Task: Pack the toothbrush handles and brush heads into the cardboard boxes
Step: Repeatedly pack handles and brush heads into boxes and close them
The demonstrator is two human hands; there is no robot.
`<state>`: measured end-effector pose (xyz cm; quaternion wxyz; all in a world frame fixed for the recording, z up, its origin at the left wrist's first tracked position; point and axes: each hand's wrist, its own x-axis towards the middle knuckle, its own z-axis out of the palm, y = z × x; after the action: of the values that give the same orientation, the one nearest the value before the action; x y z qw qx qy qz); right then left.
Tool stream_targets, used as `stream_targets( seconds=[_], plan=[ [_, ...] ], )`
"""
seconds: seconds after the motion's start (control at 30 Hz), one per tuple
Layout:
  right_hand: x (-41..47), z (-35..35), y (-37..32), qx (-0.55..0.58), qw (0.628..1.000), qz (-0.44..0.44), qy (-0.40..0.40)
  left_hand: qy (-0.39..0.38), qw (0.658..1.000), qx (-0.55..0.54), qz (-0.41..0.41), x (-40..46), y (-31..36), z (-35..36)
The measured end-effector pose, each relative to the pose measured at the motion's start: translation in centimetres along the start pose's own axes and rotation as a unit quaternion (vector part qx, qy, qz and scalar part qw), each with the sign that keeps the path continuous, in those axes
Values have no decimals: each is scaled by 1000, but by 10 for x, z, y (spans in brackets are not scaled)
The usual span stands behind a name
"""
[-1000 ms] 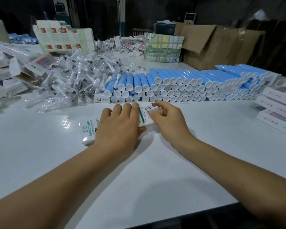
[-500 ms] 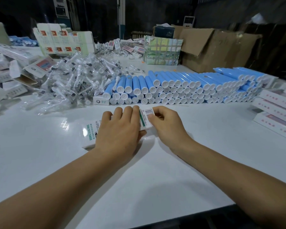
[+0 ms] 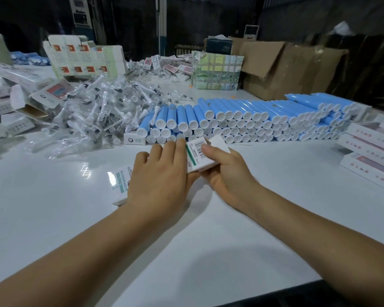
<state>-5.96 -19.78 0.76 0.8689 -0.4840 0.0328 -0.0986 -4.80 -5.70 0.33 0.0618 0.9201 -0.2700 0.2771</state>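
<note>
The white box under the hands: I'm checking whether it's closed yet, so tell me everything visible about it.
The white box is a long, slim cardboard carton lying flat on the white table. It bears teal lettering near its left end, and a green stripe and a barcode near its right end. The left hand rests on its middle; the right hand grips the right end, where a flap stands open. Its contents are hidden.

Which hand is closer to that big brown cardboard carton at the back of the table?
Right. The right hand grips the small white box's barcode end, on the brown cardboard carton's side. The left hand lies over the box's middle, farther away.
</note>
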Motion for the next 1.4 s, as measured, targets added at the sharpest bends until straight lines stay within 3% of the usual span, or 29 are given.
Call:
stream_targets(
  seconds=[0.03,0.07,0.13,0.17,0.23,0.3,0.4,0.47,0.73,1.13,1.33,1.4],
  plan=[
    [-1,-1,1,-103,994,-45,17,8,1000,3,6,-1,1,1],
    [-3,-3,3,-243,965,-94,41,4,1000,16,10,-3,3,1],
    [-10,-4,8,-476,860,-175,54,-10,998,54,23,-6,6,1],
    [-12,-3,10,-538,819,-194,50,-11,997,70,30,-7,7,1],
    [-12,-5,12,-578,789,-206,40,-15,995,90,33,-8,8,-1],
    [-16,-2,9,-556,809,-190,30,-16,994,100,30,-7,7,-1],
    [-17,3,1,-289,955,-65,-4,-27,994,101,23,-7,6,1],
    [-13,-1,-3,-155,987,-13,-35,-33,995,95,10,-6,4,1],
    [-12,-4,-3,-135,988,-56,-47,40,998,33,19,-9,-1,-3],
    [-15,-1,3,-155,985,-70,23,14,996,80,39,-10,3,-3],
    [-18,0,8,-237,967,-90,-21,14,997,71,8,-9,-1,-2],
    [-22,0,11,-327,935,-138,-3,15,997,79,9,-9,-1,-1]
  ],
)
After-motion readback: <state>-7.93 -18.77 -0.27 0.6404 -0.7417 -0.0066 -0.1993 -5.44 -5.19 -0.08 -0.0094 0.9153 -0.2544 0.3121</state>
